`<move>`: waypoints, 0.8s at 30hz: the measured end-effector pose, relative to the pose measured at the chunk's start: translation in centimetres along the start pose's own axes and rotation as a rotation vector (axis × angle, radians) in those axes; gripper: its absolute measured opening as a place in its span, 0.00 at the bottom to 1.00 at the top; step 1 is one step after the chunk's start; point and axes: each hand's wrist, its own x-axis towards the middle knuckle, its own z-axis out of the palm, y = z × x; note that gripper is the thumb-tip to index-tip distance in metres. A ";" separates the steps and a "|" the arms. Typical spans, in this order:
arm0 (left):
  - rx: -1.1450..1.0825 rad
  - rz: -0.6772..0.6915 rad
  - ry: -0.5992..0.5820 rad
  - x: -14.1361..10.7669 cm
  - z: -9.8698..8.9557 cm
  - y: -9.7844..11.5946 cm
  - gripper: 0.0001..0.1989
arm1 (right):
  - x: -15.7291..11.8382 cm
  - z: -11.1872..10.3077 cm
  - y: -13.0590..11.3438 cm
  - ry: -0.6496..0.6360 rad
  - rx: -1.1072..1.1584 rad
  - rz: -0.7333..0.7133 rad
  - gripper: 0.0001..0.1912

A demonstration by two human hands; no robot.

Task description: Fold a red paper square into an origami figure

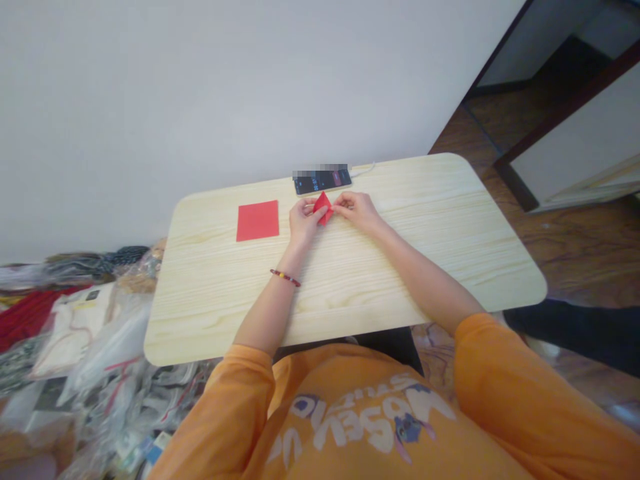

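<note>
A small piece of folded red paper (pixel 323 208), roughly diamond-shaped, is held just above or on the tabletop between both hands. My left hand (pixel 303 220) grips its left side, with the thumb lying across the front. At the paper's right corner, my right hand (pixel 356 207) pinches with thumb and forefinger. To the left of my left hand lies a flat square of red paper (pixel 257 221). Behind the hands a phone (pixel 323 180) rests on the table with its screen lit.
The pale wood-grain table (pixel 390 293) has rounded corners and stands against a white wall (pixel 225 87). A white cable (pixel 364 170) runs from the phone. Bagged clothes (pixel 100 333) are heaped on the left. On the right are a wooden floor (pixel 560 253) and a doorway.
</note>
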 end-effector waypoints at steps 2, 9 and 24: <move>-0.031 -0.019 -0.011 0.0 0.0 0.1 0.17 | 0.0 0.0 0.0 0.013 0.018 0.006 0.08; -0.137 -0.091 -0.039 0.4 -0.3 0.4 0.14 | 0.1 0.1 0.5 0.030 0.177 0.032 0.11; -0.267 -0.136 -0.205 -0.5 -0.7 1.7 0.05 | 0.3 0.2 0.8 0.095 0.146 -0.053 0.10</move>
